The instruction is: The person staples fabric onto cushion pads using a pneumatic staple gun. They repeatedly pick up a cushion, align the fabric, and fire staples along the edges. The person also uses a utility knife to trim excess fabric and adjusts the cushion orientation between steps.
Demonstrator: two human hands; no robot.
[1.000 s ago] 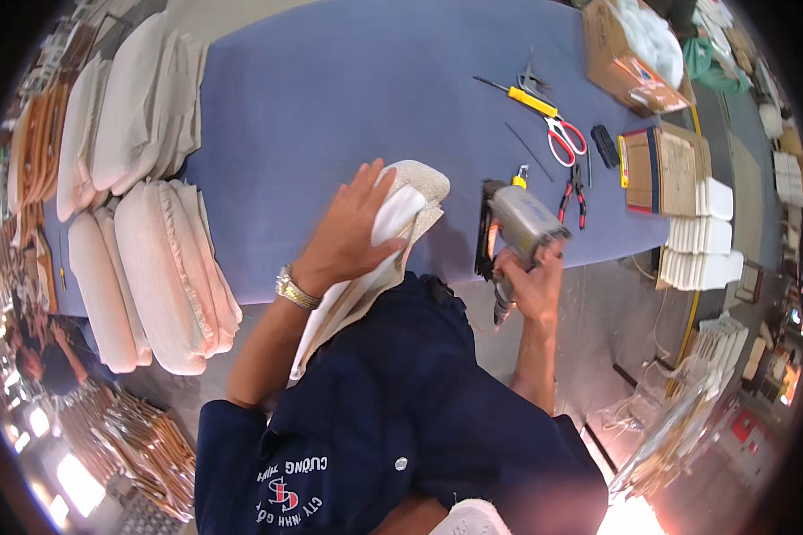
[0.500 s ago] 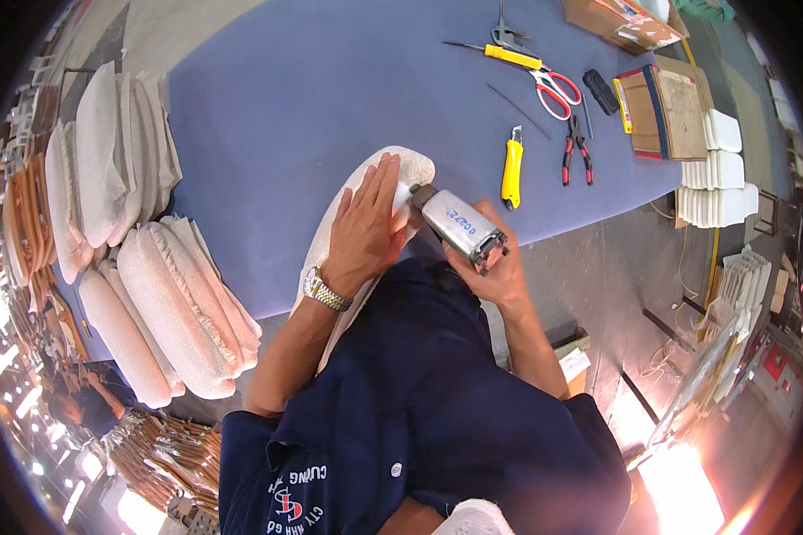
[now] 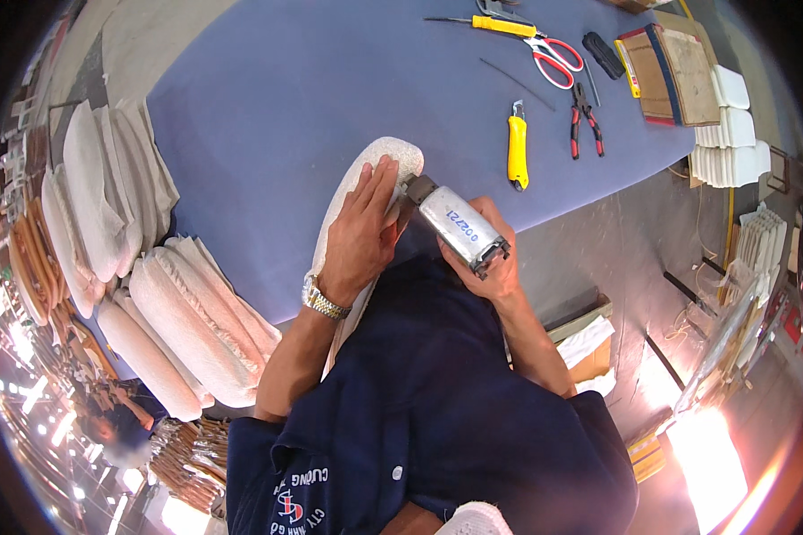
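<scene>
My left hand, a metal-banded watch on its wrist, lies with fingers stretched along a long padded piece covered in pale fabric. The piece stands at the table's near edge, its lower part running down beside my body. In my right hand is a silver air stapler, gripped by its handle, which is mostly hidden under the body. The stapler's dark nose points left at the right side of the pad, close to my left fingertips. Whether it touches the fabric I cannot tell.
On the blue table lie a yellow utility knife, red-handled pliers, scissors, a yellow-handled tool and a black object. Padded fabric pieces pile up at left. Cardboard and white pads are at right.
The whole view has shifted a little. The stapler's nose has turned slightly against the pad's side, and the white patch by it no longer shows. Both hands keep their places.
</scene>
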